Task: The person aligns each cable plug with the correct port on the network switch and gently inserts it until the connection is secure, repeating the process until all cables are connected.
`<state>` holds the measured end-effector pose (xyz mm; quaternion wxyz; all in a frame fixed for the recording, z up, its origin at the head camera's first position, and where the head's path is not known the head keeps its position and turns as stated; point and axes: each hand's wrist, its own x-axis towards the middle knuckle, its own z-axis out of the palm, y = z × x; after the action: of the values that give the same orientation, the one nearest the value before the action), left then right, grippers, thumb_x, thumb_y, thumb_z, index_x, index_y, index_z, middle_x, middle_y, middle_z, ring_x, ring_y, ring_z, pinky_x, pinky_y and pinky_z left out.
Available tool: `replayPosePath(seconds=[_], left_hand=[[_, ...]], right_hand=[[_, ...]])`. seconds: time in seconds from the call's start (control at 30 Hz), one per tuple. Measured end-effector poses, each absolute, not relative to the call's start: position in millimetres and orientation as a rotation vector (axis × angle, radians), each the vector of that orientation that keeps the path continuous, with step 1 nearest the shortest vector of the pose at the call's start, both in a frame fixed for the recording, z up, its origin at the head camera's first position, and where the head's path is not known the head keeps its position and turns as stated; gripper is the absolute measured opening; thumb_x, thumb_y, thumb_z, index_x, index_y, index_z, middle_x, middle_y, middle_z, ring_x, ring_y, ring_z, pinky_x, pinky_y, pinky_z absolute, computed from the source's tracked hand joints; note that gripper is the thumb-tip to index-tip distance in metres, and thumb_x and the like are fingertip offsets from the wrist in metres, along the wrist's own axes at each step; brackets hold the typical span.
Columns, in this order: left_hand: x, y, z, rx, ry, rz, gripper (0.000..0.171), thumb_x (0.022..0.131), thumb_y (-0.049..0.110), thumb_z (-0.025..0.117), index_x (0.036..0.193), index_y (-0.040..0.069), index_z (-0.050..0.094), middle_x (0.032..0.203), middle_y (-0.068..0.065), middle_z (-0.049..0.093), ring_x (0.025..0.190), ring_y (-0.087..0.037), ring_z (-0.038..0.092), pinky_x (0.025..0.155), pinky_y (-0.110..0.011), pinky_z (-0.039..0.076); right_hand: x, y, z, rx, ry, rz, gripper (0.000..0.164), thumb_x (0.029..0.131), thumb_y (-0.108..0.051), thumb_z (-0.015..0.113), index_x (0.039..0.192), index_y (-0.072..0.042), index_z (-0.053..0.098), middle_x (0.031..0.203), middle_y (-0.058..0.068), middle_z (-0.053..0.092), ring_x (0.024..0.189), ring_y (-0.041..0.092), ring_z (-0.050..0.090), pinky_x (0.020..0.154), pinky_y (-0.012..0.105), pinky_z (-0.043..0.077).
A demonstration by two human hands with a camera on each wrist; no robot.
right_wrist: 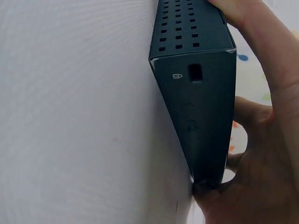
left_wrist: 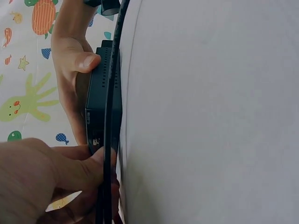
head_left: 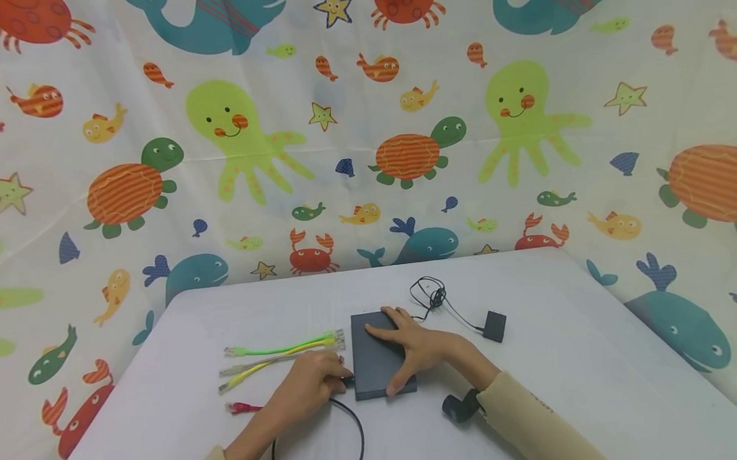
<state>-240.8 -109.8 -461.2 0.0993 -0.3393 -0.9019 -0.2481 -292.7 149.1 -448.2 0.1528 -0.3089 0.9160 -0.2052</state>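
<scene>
A dark box like a network switch (head_left: 373, 355) lies on the white table, with vent holes and a lock slot visible in the right wrist view. My right hand (head_left: 416, 343) spreads over it, thumb at the near edge and a fingertip curled at the far end. At the box's left side, my left hand (head_left: 313, 379) pinches the plug end of a black cable (head_left: 358, 423). The plug meets the port side (left_wrist: 96, 140), but fingers hide how far it is in. The cable passes close before the left wrist camera.
Left of the box lie a green network cable (head_left: 269, 350), yellow cables (head_left: 246, 378), a grey cable (head_left: 233, 371) and a red cable (head_left: 243, 407), partly under my left arm. Behind and right are a coiled black cord (head_left: 436, 296) and its power adapter (head_left: 494, 326).
</scene>
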Motion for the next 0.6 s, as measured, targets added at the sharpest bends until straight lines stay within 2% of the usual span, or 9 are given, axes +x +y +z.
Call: replayPosePath(seconds=[0.43,0.6], left_hand=[[-240.4,-106.9,-461.1,-1.033,-2.677,-0.738,0.017,0.074,0.005,0.077,0.089,0.012,0.079,0.075,0.007,0.066,0.068,0.001,0.049,0.062,-0.018,0.045],[-241.0,-109.0,-460.8,-1.023,-2.710,-0.720,0.017,0.076,0.008,0.077,0.091,0.014,0.078,0.081,0.008,0.069,0.075,0.001,0.056,0.067,-0.020,0.049]], right_hand=[[-292.8,150.1,-446.3,-0.923,2.630,-0.580,0.110,0.061,-0.063,0.081,0.151,-0.042,0.022,0.164,0.010,-0.006,0.149,0.039,-0.005,0.112,0.066,0.019],[-290.5,146.8,-446.5,-0.921,2.671,-0.584,0.111,0.059,-0.065,0.081,0.151,-0.040,0.025,0.163,0.011,-0.001,0.149,0.035,0.004,0.111,0.063,0.025]])
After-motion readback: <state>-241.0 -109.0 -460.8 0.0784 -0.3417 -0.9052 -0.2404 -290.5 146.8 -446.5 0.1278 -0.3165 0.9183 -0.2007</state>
